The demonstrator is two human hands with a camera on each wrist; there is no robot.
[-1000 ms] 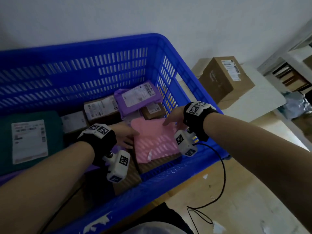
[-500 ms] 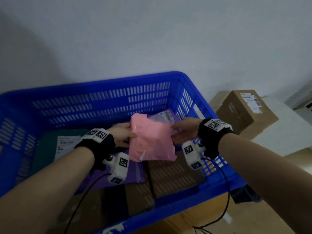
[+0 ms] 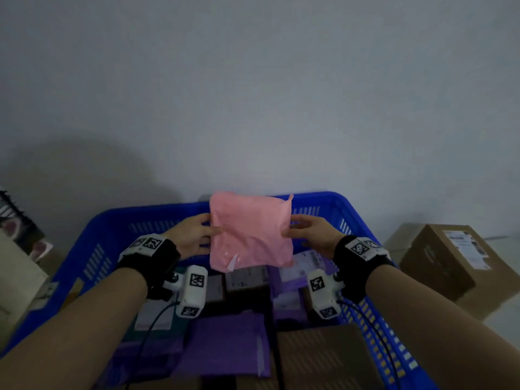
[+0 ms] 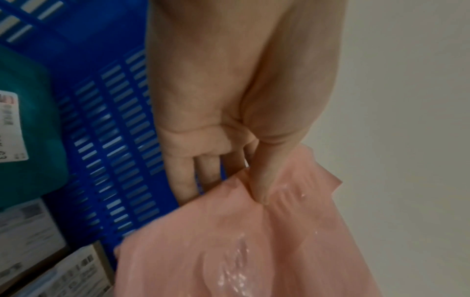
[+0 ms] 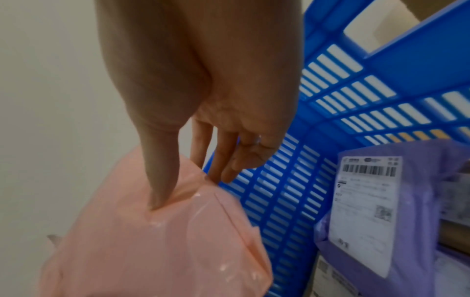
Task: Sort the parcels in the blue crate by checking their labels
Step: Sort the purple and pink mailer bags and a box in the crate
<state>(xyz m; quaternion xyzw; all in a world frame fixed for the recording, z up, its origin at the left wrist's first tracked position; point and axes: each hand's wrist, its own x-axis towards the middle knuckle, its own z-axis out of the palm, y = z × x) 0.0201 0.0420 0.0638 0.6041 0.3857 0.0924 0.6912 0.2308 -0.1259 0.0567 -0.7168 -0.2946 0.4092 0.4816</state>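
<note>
Parcel, pink plastic mailer point(image 3: 250, 230): held upright above the blue crate point(image 3: 92, 249), in front of its far wall, plain side toward the person. No label shows on it in any view.

Left hand point(image 3: 190, 237): pinches the mailer's left edge. The left wrist view shows the thumb point(image 4: 264, 180) pressed on the near face and the fingers point(image 4: 183, 180) straight behind the film.

Right hand point(image 3: 312, 235): pinches the right edge likewise. The right wrist view shows the thumb point(image 5: 162, 180) on the near face, the fingers point(image 5: 223, 160) behind, and a ring point(image 5: 254, 141) that the head view does not show.

Crate contents, head view: purple mailers point(image 3: 225, 344), brown cartons point(image 3: 320, 358), small labelled packets point(image 3: 246, 278), all dim.

Left wrist view only: teal parcel point(image 4: 28, 130) with a white label against the crate wall, and labelled packets below it.

Right wrist view only: purple mailer with barcode label point(image 5: 366, 211), standing beside the crate's slotted wall; print too blurred to read.

Outside the crate, head view only: brown cardboard box point(image 3: 450, 263) with a white label, to the right.
</note>
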